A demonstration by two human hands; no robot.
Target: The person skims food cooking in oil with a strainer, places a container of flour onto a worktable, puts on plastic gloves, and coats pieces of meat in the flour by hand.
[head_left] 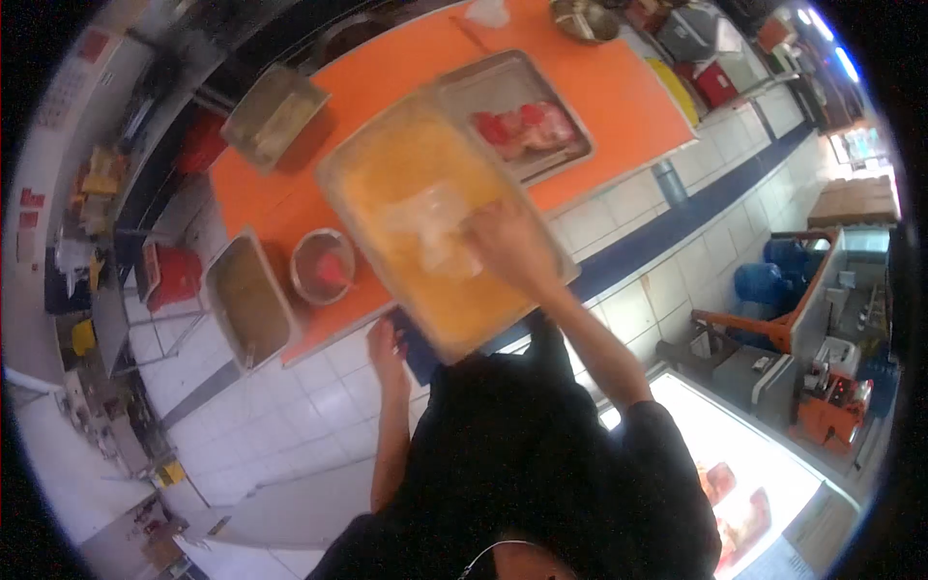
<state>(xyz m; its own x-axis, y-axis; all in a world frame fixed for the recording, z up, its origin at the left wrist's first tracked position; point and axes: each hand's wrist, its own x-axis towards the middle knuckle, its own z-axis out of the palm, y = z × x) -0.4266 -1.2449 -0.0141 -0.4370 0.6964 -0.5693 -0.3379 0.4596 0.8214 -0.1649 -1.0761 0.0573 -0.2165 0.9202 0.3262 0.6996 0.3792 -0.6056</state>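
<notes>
A large tray [377, 235] of yellow, powdery-looking stuff lies across the front of the orange table, at a slant. Pale, whitish pieces [432, 220] rest on the yellow layer in its middle; blur hides their kind. My right hand [509, 244] reaches over the tray with its fingers down at the right edge of these pieces. Motion smears the fingers, so their grip is unclear. Beside the tray's near left edge is my left hand [389, 350], raised, its fingers loosely apart and nothing visible in them.
Behind the tray, a metal tray [467, 94] holds raw reddish meat [525, 130]. To the left stand a bowl with a pink thing [323, 267], a deep metal pan [248, 302] and another pan [276, 117]. A metal bowl [584, 21] sits on the far table edge [638, 87].
</notes>
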